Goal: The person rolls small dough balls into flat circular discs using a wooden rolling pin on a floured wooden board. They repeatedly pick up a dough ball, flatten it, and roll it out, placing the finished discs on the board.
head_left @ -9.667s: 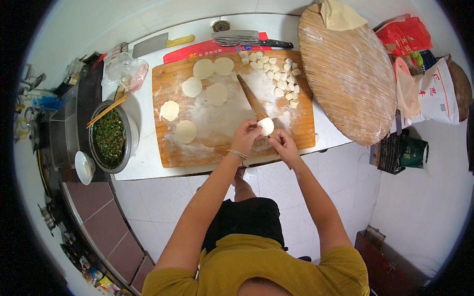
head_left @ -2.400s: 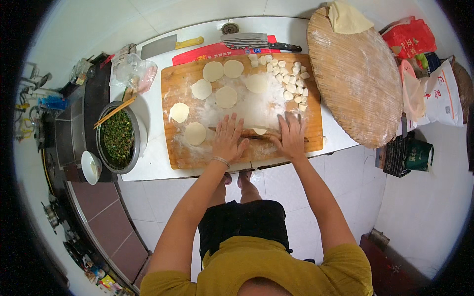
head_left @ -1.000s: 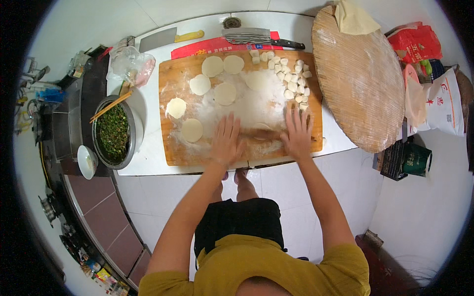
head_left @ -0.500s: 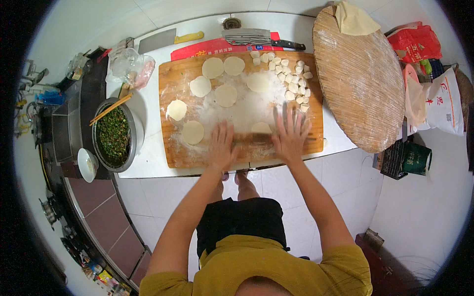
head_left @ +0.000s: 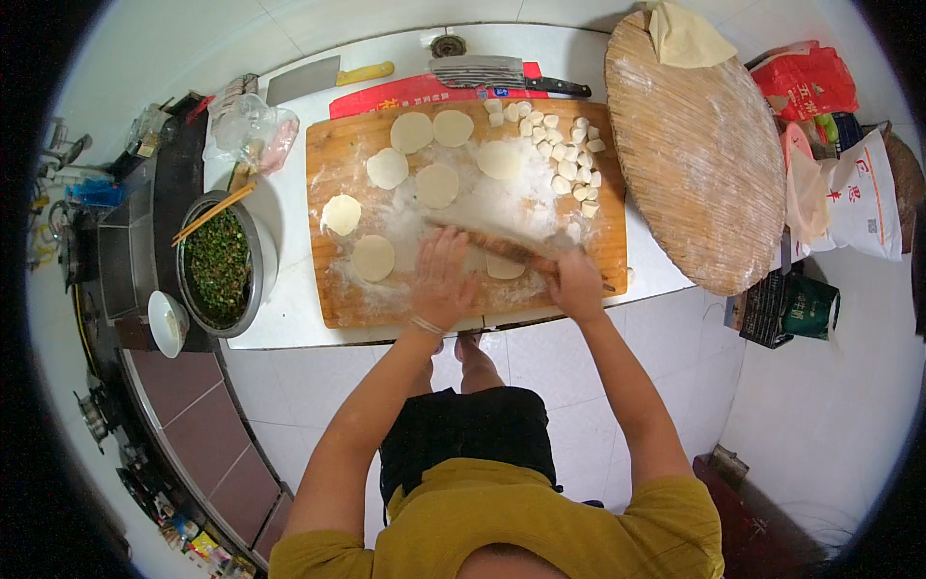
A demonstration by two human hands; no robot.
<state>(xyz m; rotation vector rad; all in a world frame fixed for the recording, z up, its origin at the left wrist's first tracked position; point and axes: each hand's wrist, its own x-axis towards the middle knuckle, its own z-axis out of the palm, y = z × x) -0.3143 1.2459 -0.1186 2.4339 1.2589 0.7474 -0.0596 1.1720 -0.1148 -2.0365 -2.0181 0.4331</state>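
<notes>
My right hand (head_left: 578, 285) is closed around the right end of a wooden rolling pin (head_left: 497, 247), which is slanted with its left end farther from me. My left hand (head_left: 444, 280) lies flat with fingers outstretched beside the pin's left part; whether it touches the pin or the board is hard to tell. A flat dough round (head_left: 503, 271) shows just on the near side of the pin. Under everything is a floured wooden board (head_left: 338, 294). Several rolled dough rounds (head_left: 437, 186) are spread over its left and middle, and small dough lumps (head_left: 569, 166) cluster at its far right.
A round woven tray (head_left: 694, 164) with a cloth (head_left: 690, 37) overlaps the counter at right. Behind the board lie a cleaver (head_left: 477, 70) and a yellow-handled knife (head_left: 304, 81). At left stand a pot of chopped green filling (head_left: 217, 259), chopsticks (head_left: 217, 211) across it, and a white bowl (head_left: 169, 323).
The pin has turned from level to slanted. My right hand has gone from flat and spread to closed on its end; my left hand has shifted slightly right and nearer me.
</notes>
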